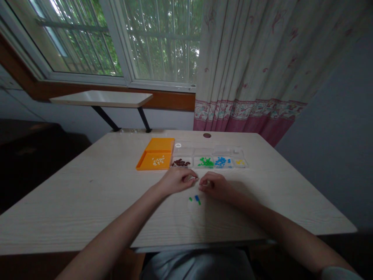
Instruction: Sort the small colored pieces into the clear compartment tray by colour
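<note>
My left hand (pixel 180 180) is closed in a pinch just in front of the clear compartment boxes; something tiny and pale shows at its fingertips, too small to name. Close beside it, my right hand (pixel 215 184) has its fingers curled together, and what they may hold is hidden. A small gap separates the two hands. Below them on the table lie a small green piece (pixel 190 198), a blue piece (pixel 196 198) and another green piece (pixel 199 202) touching or nearly touching the blue one.
An open orange case (pixel 141 164) with small white pieces stands behind my left hand. To its right, open clear boxes (pixel 196 165) hold brown pieces (pixel 181 163), green pieces (pixel 206 162), blue pieces (pixel 220 161) and yellow pieces (pixel 239 162). A raised shelf (pixel 101 98) stands at the back left.
</note>
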Demonstrator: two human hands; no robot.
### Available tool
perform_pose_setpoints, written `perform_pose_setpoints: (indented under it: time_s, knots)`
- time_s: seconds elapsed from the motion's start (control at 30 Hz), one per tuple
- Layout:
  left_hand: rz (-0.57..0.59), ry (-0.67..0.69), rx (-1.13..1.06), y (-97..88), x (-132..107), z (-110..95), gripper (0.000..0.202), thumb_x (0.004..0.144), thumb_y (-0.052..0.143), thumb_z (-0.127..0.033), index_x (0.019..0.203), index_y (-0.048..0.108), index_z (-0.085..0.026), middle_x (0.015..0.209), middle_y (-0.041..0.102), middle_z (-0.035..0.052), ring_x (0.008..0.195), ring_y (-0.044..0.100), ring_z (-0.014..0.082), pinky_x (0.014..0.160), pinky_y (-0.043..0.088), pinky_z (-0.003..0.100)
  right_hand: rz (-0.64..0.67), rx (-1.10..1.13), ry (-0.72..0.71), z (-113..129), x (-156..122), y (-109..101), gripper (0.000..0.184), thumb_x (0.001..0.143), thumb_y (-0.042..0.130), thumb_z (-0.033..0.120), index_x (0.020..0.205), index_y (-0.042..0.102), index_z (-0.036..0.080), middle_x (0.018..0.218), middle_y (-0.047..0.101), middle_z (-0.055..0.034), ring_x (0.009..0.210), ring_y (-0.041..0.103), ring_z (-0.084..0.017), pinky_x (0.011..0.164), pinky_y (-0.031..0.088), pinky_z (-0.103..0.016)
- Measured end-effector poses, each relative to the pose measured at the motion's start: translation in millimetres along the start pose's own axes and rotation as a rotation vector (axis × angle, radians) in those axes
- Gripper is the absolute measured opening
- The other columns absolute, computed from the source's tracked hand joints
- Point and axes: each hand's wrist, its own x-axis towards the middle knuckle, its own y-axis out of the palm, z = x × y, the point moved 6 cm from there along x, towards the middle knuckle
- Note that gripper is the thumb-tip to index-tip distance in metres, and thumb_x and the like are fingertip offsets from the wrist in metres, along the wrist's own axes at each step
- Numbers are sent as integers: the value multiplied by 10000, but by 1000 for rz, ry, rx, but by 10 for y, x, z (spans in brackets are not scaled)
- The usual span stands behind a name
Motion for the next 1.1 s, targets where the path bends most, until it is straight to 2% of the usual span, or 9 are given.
perform_pose_setpoints:
  time_s: [0.1,0.17,0.37,0.57,0.7,0.87,1.1]
  knots:
    - [-124,-6,58,-131,-6,26,184,774,533,-264,845,667,-160,519,553,-22,437,427,58,448,317,152,215,-27,-18,83,-38,88,248,711,651,308,928,630,190,843,624,-26,702,557,-122,661,418,-231]
    - [-192,10,84,-197,-14,22,190,779,533,-284,821,663,-152,531,568,-12,448,447,64,452,333,155,310,-50,-26,135,-58,114,300,721,640,343,988,624,206,900,622,-31,756,571,-133,704,422,-240]
    - [-264,34,95,-246,-36,21,182,787,536,-278,825,655,-146,581,611,9,474,492,74,465,367,161,374,-81,-12,187,-54,113,231,758,604,336,950,645,213,910,609,-22,772,577,-128,713,418,-231]
    - [-284,-26,122,-260,-51,165,178,782,541,-284,854,654,-166,685,660,18,495,518,71,497,402,162,364,-77,-5,202,-40,101,187,766,590,302,911,643,197,878,622,-23,756,574,-126,681,414,-222]
    - [-278,-88,157,-301,-62,283,183,789,534,-288,874,654,-179,672,659,5,494,515,69,492,384,159,330,-45,31,182,-38,87,175,745,607,285,885,638,185,827,630,-19,687,567,-110,637,411,-211]
    - [-256,-302,308,-344,-94,492,226,803,505,-344,881,651,-191,598,613,-2,509,521,95,477,329,179,234,13,58,97,-22,69,146,726,622,277,835,640,181,734,616,-7,596,533,-92,578,405,-203]
    - [-93,-496,475,-323,-120,719,244,786,482,-324,910,653,-203,687,657,47,609,581,170,508,317,221,45,114,58,-2,-3,-32,96,690,630,234,760,632,167,681,584,1,546,454,-75,531,370,-190]
